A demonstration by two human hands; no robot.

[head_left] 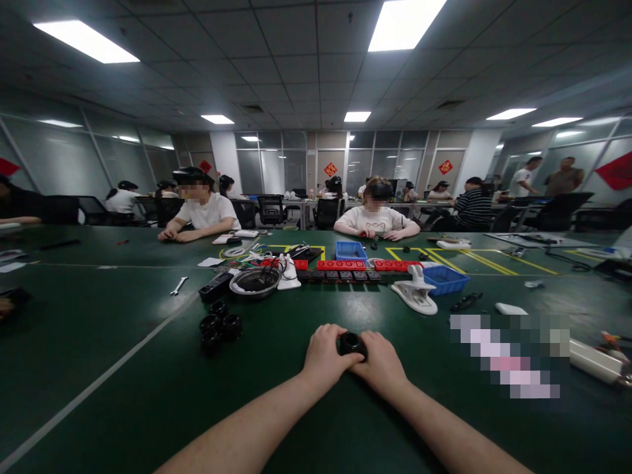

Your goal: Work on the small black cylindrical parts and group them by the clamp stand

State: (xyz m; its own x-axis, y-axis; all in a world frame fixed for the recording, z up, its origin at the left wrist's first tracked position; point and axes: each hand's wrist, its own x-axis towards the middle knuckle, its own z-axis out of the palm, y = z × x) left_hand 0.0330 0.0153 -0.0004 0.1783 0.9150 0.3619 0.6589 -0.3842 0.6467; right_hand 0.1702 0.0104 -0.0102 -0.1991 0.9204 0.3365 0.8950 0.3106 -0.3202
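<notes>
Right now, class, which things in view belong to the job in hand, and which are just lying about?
Job in hand:
- black ring-shaped part, between left hand and right hand
- probably the similar black parts nearby

Probably just lying about:
- wrench
- metal bowl
- white clip base
- nearer blue tray

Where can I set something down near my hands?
Bare tabletop lies between the black round parts and your left hand, and between your right hand and the white clip. Crowded: around the red strips, metal bowl and blue trays.
</notes>
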